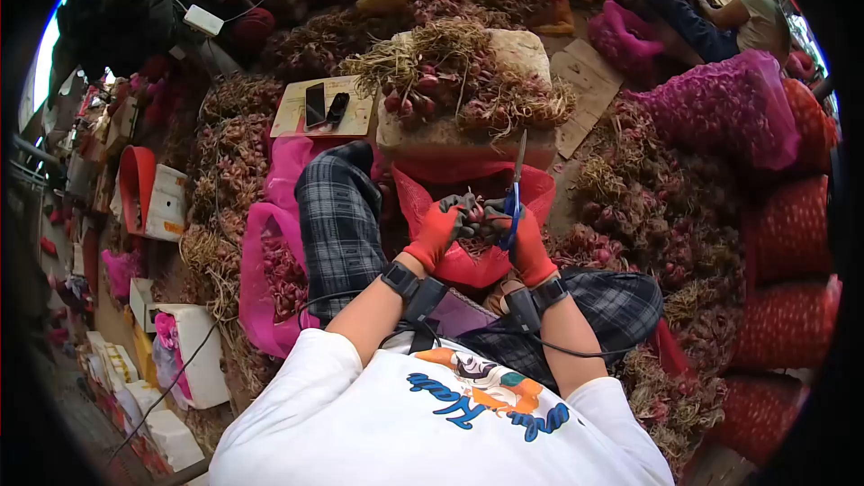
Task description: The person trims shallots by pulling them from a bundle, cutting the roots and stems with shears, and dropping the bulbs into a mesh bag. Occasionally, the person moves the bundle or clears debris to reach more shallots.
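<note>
My left hand [444, 227], in a red and dark glove, is closed around small shallots [473, 214] above an open red mesh bag [412, 182]. Close on its right, my right hand [522, 232], gloved alike, grips blue-handled scissors [516, 187] whose blades point away from me. The fingertips of both hands nearly meet at the shallots. Just beyond the bag, bunches of shallots with dry stems [432, 81] lie on a pale block [526, 52].
A phone [315, 105] lies on a board [360, 106] at the block's left. A pink bag of shallots [279, 274] stands by my left knee. Shallot heaps [630, 189] line both sides. Full mesh bags [729, 108] and a seated person [760, 18] are at the right.
</note>
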Motion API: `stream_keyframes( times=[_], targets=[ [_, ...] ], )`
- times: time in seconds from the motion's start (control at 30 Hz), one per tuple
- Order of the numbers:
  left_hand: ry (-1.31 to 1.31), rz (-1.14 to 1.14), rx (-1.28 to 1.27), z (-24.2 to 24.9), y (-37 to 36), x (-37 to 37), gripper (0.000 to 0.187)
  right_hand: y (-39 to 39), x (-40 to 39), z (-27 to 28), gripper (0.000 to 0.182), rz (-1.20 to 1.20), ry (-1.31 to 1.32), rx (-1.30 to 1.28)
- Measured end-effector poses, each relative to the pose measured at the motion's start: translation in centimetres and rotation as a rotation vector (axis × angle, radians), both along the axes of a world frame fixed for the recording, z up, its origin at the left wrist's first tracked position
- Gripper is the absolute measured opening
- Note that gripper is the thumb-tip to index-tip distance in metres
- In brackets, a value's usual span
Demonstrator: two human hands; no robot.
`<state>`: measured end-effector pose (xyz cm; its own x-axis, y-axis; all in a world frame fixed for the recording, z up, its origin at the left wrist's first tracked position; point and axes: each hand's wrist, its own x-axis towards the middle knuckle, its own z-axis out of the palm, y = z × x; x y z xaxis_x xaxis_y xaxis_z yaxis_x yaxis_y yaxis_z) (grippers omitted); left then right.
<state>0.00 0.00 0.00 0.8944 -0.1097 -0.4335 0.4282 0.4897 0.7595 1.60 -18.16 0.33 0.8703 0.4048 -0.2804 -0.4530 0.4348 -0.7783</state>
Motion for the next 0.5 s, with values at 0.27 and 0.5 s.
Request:
stream_keyframes(
  times=[0.27, 0.5],
  targets=[
    [-0.134, -0.069, 0.241, -1.9, -0.6, 0.8, 0.009, -0.1, -0.1, 3.6, 0.031, -0.030, -0.117, -0.221],
    [-0.161, -0.153, 0.110, -0.4, -1.2, -0.5, 0.007, -0.2, 0.1, -1.5, 0.027, -0.107, -0.067, -0.042]
  ],
)
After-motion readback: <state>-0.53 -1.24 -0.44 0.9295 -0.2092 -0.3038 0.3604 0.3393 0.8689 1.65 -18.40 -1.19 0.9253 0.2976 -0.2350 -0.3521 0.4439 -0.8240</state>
